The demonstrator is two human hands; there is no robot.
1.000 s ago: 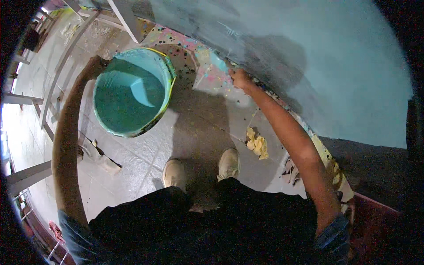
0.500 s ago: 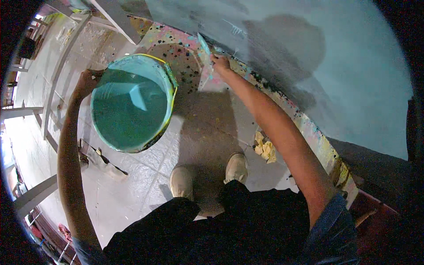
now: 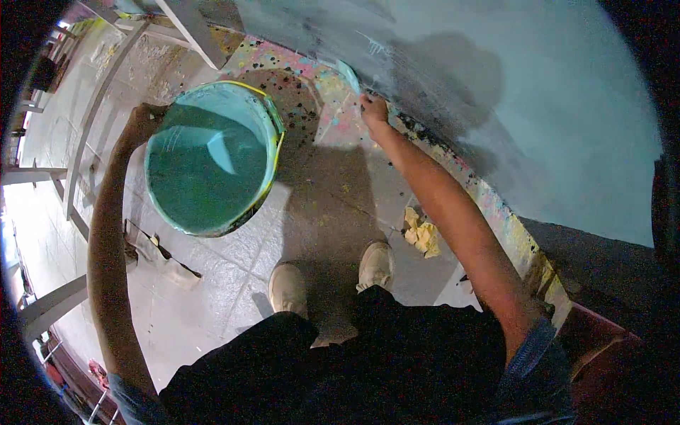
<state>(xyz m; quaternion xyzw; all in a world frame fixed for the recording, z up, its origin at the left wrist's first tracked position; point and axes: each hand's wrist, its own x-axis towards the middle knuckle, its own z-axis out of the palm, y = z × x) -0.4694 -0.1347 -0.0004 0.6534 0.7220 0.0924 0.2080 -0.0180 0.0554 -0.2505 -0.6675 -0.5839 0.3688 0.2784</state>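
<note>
At the left, my left hand (image 3: pixel 147 120) is closed on the rim of a large paint bucket (image 3: pixel 278 142). The bucket has a yellow handle along its right side, and teal paint (image 3: pixel 205 184) fills its lower part. My right hand (image 3: pixel 374 112) is closed round a paintbrush (image 3: pixel 348 76) with a teal, paint-coated head. That head points up and left at the foot of the blue-green wall (image 3: pixel 567 142), close to the dark wet-looking strip. Whether the bristles touch the wall, I cannot tell.
Paint-spattered sheeting (image 3: pixel 336 106) runs along the wall's base. A crumpled yellow cloth or paper (image 3: pixel 423 237) lies on the tiled floor by my right shoe (image 3: pixel 375 265). White frame legs (image 3: pixel 92 120) stand at the left, near a pale flat scrap (image 3: pixel 173 265).
My right hand and the paintbrush have moved right along the foot of the wall. My left hand stays on the bucket's rim, and the bucket appears slightly higher in view.
</note>
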